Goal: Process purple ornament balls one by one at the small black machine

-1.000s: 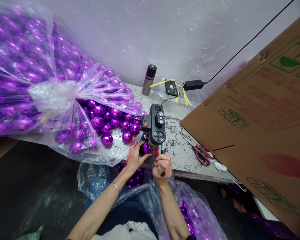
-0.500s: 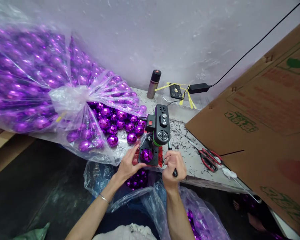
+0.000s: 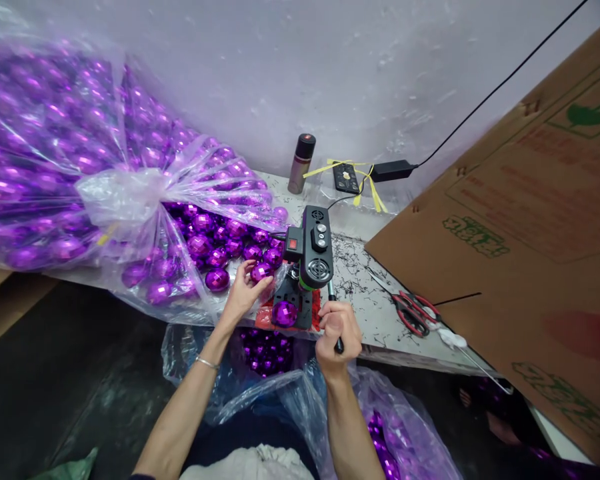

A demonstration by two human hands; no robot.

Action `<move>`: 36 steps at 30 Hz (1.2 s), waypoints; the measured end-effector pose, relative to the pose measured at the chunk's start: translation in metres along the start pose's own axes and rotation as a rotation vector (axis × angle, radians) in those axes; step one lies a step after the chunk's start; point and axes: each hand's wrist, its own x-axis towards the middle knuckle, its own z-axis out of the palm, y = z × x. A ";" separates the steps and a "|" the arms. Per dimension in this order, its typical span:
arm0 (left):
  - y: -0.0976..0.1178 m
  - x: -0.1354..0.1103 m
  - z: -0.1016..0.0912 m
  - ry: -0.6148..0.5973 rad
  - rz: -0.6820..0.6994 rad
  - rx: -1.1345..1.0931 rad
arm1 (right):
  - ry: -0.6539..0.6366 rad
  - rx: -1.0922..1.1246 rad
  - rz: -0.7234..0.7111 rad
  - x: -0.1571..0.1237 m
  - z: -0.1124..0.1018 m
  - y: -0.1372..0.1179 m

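The left hand (image 3: pixel 241 293) pinches a faceted purple ball (image 3: pixel 261 271); the right hand (image 3: pixel 342 332) grips a lever handle (image 3: pixel 339 346) — a second ball (image 3: pixel 285 314) rests on the black press (image 3: pixel 317 247).

And here's our one camera, up on the person's head across from me, facing forward and down, fairly close over the black, round-ended machine (image 3: pixel 316 248) mid-view, rough pale-grey wall (image 3: pixel 250 80) filling the back

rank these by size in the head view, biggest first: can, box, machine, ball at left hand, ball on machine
1. Box
2. Machine
3. Can
4. Ball at left hand and ball on machine: too alike to rank.
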 end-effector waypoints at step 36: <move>0.009 -0.037 0.003 -0.228 -0.070 0.003 | 0.002 0.007 -0.025 0.010 -0.002 -0.004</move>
